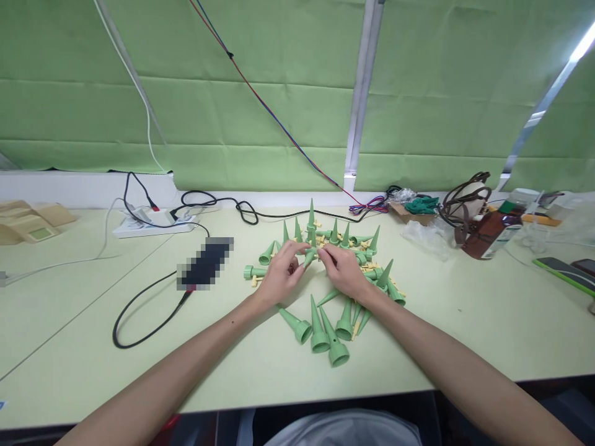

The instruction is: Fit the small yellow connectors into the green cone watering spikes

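Note:
Several green plastic cone spikes [320,325] lie and stand in a loose ring on the pale green table [93,347], mixed with small yellow pieces [398,291]. Both hands meet over the middle of the ring. My left hand [281,275] is closed, its fingers pinching one green cone spike [310,255] by its wide end. My right hand [344,269] is closed too, its fingertips pinching at the same spike from the right; what else it holds is too small to see.
A black phone-like device [204,263] with a looping black cable [139,322] lies left of the spikes. A white power strip [153,223] sits at the back left. At the right are a brown bag [469,214], plastic wrap and a green-edged phone [564,271].

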A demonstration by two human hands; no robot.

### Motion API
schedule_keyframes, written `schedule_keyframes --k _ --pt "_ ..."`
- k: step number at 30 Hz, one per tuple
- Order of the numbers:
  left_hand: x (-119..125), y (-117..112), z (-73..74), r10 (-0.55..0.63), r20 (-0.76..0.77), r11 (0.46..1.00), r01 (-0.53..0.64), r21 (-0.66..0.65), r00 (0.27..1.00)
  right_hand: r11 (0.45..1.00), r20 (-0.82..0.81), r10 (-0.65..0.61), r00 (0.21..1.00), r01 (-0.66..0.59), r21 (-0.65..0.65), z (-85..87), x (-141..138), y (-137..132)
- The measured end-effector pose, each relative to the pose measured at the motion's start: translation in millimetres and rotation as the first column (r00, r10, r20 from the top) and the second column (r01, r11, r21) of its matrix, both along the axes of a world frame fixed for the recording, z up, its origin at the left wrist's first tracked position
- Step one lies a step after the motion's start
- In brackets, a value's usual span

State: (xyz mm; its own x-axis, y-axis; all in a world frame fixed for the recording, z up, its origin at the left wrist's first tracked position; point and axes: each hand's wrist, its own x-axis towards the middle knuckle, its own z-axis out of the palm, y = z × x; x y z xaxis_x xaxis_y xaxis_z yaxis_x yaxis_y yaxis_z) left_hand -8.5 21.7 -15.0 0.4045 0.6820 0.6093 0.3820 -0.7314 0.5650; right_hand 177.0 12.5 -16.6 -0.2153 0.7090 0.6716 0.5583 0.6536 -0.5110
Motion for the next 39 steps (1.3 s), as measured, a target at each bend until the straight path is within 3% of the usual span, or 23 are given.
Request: schedule_keyframes --k 6,11,14,21,28,39 --pt "0.2 0.9 2.4 0.091 0.031 0.985 -0.085 -0.148 0.995 1.0 -0.053 -0.017 0.998 0.018 0.015 1.5 0.4 -0.8" --pt "-0.2 0.3 2.6 0.004 0.066 0.935 0.02 -0.353 0.998 0.999 -0.052 0.038 0.998 -0.038 0.004 1.1 0.6 -1.1" --pt "0.3 -1.3 3.0 -0.026 0.075 0.918 0.053 -0.393 0.997 0.998 -0.066 0.061 0.996 -0.062 -0.018 0.9 1.0 -1.0" --pt "1.0 -1.8 3.8 -0.004 0.054 0.944 0.022 -0.329 0.999 0.991 -0.089 0.088 0.992 -0.096 -0.094 -1.1 1.8 -1.0" --pt "0.8 0.3 -0.6 0.051 0.072 0.99 -0.041 -0.132 0.996 0.983 -0.079 0.109 0.991 -0.12 -0.139 -2.4 0.9 -1.2" --pt "-0.8 2.3 -5.7 -0.002 0.106 1.0 0.003 -0.006 0.994 0.979 -0.077 0.127 0.989 -0.138 -0.15 -2.1 0.9 -2.5"
